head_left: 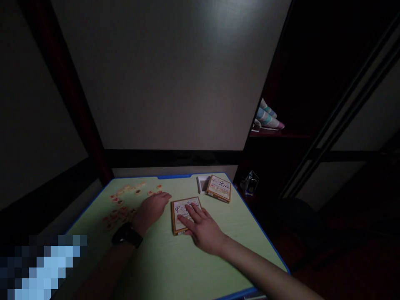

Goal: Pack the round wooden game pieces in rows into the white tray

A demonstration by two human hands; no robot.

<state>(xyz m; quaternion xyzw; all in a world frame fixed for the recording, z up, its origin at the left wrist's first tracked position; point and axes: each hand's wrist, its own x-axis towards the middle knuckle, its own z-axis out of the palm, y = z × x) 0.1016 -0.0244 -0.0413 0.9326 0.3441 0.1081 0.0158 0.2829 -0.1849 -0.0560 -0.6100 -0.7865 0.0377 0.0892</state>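
My right hand [204, 229] lies over a brown-edged cardboard game box [179, 225] with a pale printed top. Its fingers are spread on the top, with the thumb at the near edge. Just left of that box is my left hand [153, 210], fingers bent together and pointing right; whatever is under them is hidden. A dark watch [127, 235] sits on the left wrist. Beside and beyond this hand lie round chess pieces [120, 214] with red and dark marks, scattered in loose groups. A few pieces [159, 187] lie just past its fingers.
A second, similar box lid [219, 188] rests tilted against a white open tray [203, 183] at the far right of the green table [162, 266]. The table has a blue rim. Pale panels rise behind it. A dark shelf at right holds folded striped cloth [268, 116] and a shiny object [251, 183].
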